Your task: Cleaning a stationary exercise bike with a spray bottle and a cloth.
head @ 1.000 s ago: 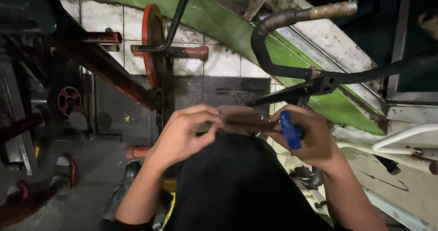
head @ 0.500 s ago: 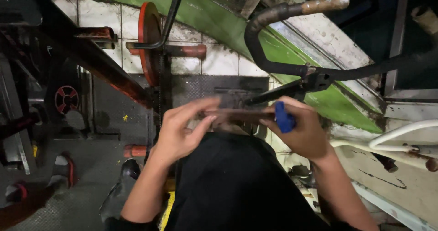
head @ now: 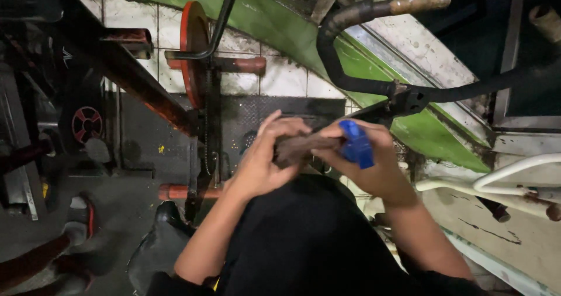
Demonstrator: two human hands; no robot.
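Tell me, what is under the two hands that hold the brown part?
Under the left hand and right hand with the brown part lies a dark ribbed metal plate. Lower down, black clothing covers everything beneath.

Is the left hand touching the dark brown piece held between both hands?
Touching: the head view shows the left hand with fingers wrapped over the dark brown piece.

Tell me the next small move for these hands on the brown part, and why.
Probably keep the left hand steadying the brown part and work the blue-handled tool in the right hand a little further. Both hands already close around the part, with the tool at its end.
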